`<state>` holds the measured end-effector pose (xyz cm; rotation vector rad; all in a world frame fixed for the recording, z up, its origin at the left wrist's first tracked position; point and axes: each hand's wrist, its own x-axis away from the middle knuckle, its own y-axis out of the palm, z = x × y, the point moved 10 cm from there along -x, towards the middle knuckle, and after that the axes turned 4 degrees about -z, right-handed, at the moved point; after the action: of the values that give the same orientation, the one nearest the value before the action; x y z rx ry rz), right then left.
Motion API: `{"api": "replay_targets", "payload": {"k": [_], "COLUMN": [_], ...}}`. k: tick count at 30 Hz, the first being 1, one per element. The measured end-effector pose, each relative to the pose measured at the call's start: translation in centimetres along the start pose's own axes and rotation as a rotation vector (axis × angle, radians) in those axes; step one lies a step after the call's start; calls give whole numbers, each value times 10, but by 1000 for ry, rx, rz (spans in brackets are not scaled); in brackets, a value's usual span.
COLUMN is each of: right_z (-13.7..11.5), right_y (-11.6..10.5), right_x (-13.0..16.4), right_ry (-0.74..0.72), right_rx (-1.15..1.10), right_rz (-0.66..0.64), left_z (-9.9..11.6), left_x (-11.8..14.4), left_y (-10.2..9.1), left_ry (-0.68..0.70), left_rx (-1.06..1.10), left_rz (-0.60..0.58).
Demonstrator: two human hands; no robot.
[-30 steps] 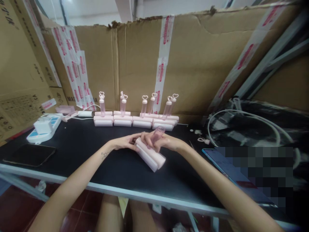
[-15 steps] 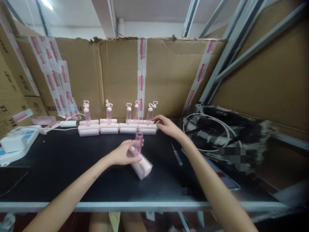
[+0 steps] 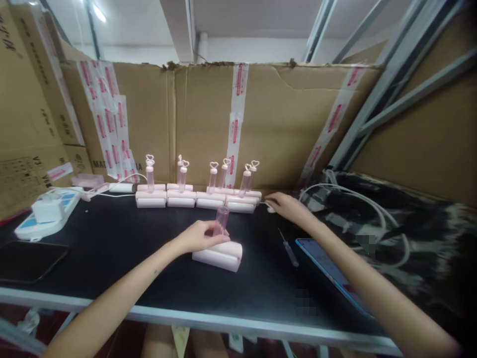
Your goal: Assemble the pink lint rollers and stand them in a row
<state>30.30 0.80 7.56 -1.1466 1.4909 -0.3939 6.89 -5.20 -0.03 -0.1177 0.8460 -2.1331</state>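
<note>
My left hand [image 3: 199, 235] is closed round the clear pink tube [image 3: 221, 219] that stands up from a pale pink block-shaped device [image 3: 216, 254]. No heart-shaped cap sits on this tube, and the device rests on the black table in front of me. At the right end of the row of devices, the fingers of my right hand [image 3: 286, 205] are pressed together at a small pale piece [image 3: 271, 209] low over the tabletop. Its kind cannot be made out. Several similar pink devices [image 3: 210, 200] stand in two rows, with heart-topped tubes [image 3: 182, 178] upright among them.
A thin screwdriver [image 3: 289, 251] and a phone [image 3: 328, 273] lie on the right, partly under my right forearm. White cables [image 3: 376, 204] coil over a dark bag. On the left are a power strip [image 3: 55, 223] and a dark flat device [image 3: 33, 261]. Cardboard [image 3: 201, 119] walls the back.
The device in my left hand has turned to lie more crosswise, its near end swinging up and right. My right hand has shifted off the row's end to the right. The view has swung left.
</note>
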Motion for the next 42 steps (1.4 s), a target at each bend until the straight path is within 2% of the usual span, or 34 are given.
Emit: {"api": "replay_targets", "payload": {"k": [2, 4, 5, 6, 7, 9, 14, 18, 21, 24, 27, 31, 38, 42], "right_z": [-45, -90, -109, -128, -145, -165, -168, -179, -186, -188, -185, -186, -191, -183], "right_y": [5, -6, -12, -15, -15, -14, -18, -12, -9, -7, -10, -11, -8, -15], "right_x": [0, 7, 14, 20, 26, 35, 44, 44, 46, 48, 52, 51, 39, 34], "right_ry": [-60, -102, -121, -149, -187, -236, -312, -366, -387, -412, -431, -410, -332, -273], "right_rx": [-127, -528, -656, -734, -769, -771, -697, -705, -692, -659, -634, -657, -713, -729], "right_rz": [-37, 83, 144, 178, 157, 137, 132, -8, -67, -65, 5, 4, -175, -98], "left_z": [-6, -11, -12, -12, -12, -9, -2, -1, 1, 3, 4, 5, 8, 10], "left_x": [-2, -3, -3, -3, -3, -2, -2, -2, -2, -2, -1, 0, 1, 1], "left_y": [1, 1, 0, -1, -1, -1, 3, 4, 5, 5, 3, 2, 2, 5], "left_ry": [-24, -31, -28, -22, -12, 11, 48, 65, 75, 83, 86, 100, 116, 106], "left_rx": [10, 17, 16, 11, 5, -2, 31, 5, -39, -68, -89, -105, -103, -108], "left_rz": [22, 47, 62, 77, 89, 94, 42, 48, 50, 49, 61, 66, 60, 43]}}
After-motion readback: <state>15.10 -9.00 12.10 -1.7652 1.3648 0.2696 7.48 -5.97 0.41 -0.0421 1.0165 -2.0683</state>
